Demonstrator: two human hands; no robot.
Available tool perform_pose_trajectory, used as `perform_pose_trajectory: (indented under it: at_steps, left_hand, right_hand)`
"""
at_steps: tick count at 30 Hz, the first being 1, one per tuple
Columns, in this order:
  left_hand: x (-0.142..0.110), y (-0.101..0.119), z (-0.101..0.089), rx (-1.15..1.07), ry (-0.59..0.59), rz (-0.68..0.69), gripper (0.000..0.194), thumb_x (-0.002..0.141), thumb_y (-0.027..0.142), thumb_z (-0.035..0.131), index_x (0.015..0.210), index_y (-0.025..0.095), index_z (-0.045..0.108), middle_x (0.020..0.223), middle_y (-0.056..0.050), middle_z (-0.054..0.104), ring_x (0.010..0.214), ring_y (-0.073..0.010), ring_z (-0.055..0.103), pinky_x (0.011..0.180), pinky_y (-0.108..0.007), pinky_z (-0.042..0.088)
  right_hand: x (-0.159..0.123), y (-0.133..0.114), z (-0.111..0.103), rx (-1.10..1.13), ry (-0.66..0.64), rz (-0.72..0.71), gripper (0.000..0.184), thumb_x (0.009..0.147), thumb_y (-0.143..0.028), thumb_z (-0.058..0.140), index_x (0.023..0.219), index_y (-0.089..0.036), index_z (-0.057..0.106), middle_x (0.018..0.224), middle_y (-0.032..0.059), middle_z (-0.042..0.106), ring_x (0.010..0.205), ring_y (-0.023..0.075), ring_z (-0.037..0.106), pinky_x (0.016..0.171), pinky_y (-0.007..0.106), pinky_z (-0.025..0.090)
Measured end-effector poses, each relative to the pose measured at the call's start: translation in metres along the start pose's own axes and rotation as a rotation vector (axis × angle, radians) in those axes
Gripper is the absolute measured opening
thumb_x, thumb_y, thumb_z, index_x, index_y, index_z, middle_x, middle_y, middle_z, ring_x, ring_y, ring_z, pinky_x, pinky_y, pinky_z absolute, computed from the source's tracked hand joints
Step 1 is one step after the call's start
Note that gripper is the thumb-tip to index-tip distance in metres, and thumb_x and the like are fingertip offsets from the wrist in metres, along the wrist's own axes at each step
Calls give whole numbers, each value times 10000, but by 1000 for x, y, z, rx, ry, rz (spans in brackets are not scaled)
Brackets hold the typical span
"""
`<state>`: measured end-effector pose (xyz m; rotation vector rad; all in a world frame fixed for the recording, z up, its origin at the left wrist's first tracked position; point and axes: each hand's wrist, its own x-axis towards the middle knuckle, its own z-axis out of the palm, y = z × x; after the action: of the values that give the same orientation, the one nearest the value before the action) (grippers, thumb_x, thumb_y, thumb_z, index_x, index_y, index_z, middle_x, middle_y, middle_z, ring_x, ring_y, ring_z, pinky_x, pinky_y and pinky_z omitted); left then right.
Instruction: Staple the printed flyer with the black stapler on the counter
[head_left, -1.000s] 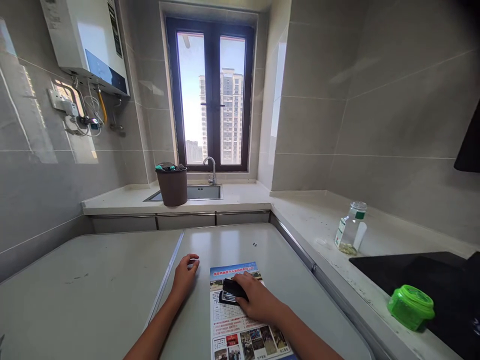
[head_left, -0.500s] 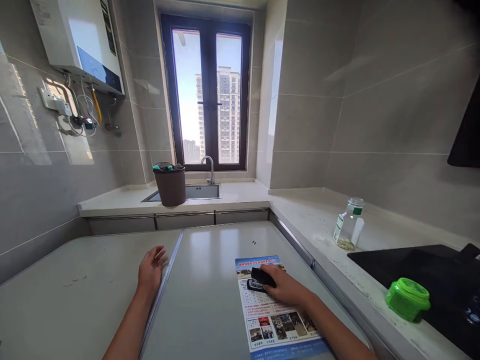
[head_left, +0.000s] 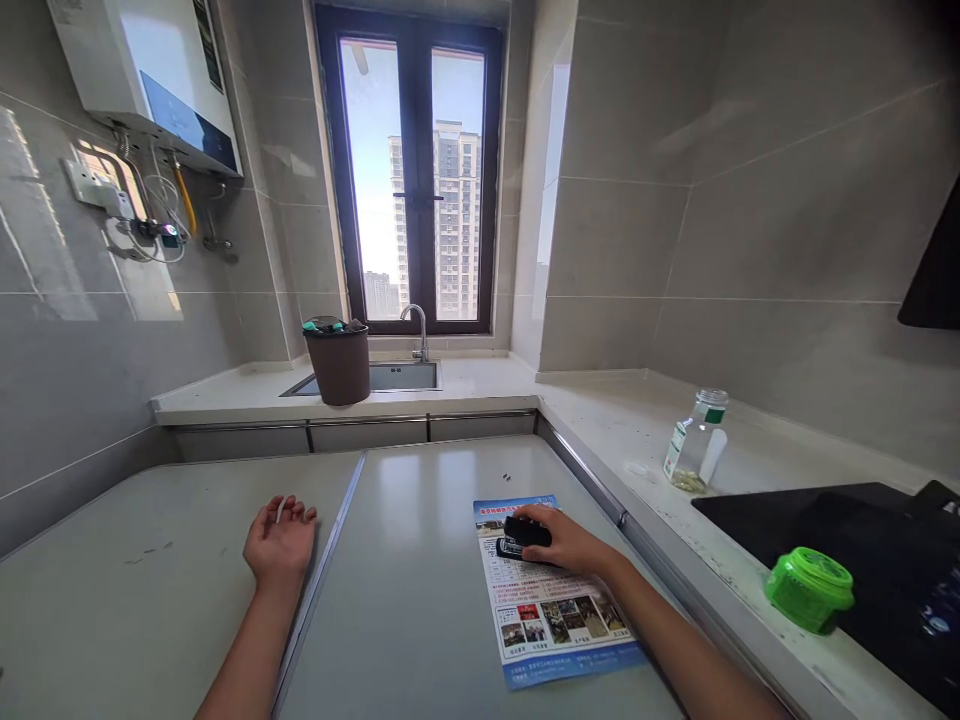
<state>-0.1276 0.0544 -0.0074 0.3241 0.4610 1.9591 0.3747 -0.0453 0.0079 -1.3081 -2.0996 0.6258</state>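
My right hand (head_left: 559, 540) is closed around a black stapler (head_left: 517, 538), which rests over the upper part of a printed flyer (head_left: 559, 622). The flyer has blue bands at top and bottom, with small photos and text between; my hand and forearm cover part of its right side. My left hand (head_left: 281, 540) lies palm up on the left side of the grey table (head_left: 405, 600), left of its pale seam strip. Its fingers are loosely curled and apart, and nothing is in it. Beyond the flyer, a pair of tiny dark bits (head_left: 506, 477) lie on the table.
On the right counter (head_left: 600, 420) stand a glass jar (head_left: 694, 445) and a green lidded tub (head_left: 810, 590) beside a black cooktop (head_left: 847, 520). A brown bin (head_left: 337, 365) stands at the sink (head_left: 405, 376) under the window. A water heater (head_left: 150, 80) hangs upper left.
My left hand has moved left and turned palm up, away from the seam strip. The stapler looks more closed in my right hand. The camera view has tilted slightly down.
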Motion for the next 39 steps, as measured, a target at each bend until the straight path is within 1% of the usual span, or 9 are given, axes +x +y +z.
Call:
perform_pose_trajectory:
  at_steps: [3,6,11,19,22,26,30,34,39]
  left_hand:
    - [0,2,-2,-17,6,7,211,713,264,633,906,194,586,844,-14,550,653,-130,510,596,-273,454]
    - [0,3,-3,-11,-4,11,222,700,265,637,903,196,579,837,-11,541,644,-131,507,585,-271,443]
    - [1,4,-3,4,-8,20,238,693,290,634,904,202,565,822,-6,536,639,-136,512,584,-275,442]
    - [-1,5,-1,-31,-72,55,225,689,299,647,855,199,534,761,19,480,608,-121,472,576,-267,417]
    - [-11,6,6,-97,-191,76,277,728,321,657,686,199,411,682,34,393,594,-115,434,581,-269,408]
    - [-23,8,13,-102,-276,56,537,801,344,656,596,198,181,578,48,247,532,-112,342,523,-270,351]
    - [-25,10,14,-87,-233,5,576,818,300,639,567,188,134,505,45,193,465,-107,267,446,-283,264]
    - [-24,10,13,-42,-253,-45,600,824,308,633,573,182,103,464,38,191,434,-106,268,426,-301,248]
    - [-25,10,12,32,-273,-24,634,820,331,648,583,179,81,443,36,197,421,-100,277,422,-297,260]
  right_hand:
    - [25,20,-8,132,181,31,476,949,-581,451,1076,-204,712,932,55,713,877,217,648,821,320,494]
    - [51,45,-8,75,453,178,496,875,-639,499,813,-179,675,744,51,668,712,212,612,695,312,475]
    - [78,67,8,-1,557,250,510,909,-588,373,730,-182,625,658,69,638,628,222,596,623,328,447]
    - [87,62,24,-179,347,81,260,859,-412,598,722,-198,650,865,56,670,913,228,606,873,355,462]
    - [82,61,26,-304,296,51,184,872,-378,620,896,-210,691,1089,82,658,1117,259,558,1012,449,404]
    - [81,62,29,-526,170,66,411,949,-408,536,1330,-263,590,1519,109,466,1427,263,377,1153,522,271]
    - [90,55,35,-524,-27,135,547,1023,-459,357,1521,-246,430,1631,122,345,1551,264,190,1214,602,72]
    - [110,25,64,-485,-129,88,565,1040,-424,290,1570,-235,350,1658,122,272,1557,261,184,1210,638,21]
    - [151,-29,127,-429,-188,-40,592,1047,-399,278,1600,-189,257,1679,117,203,1565,245,148,1217,644,11]
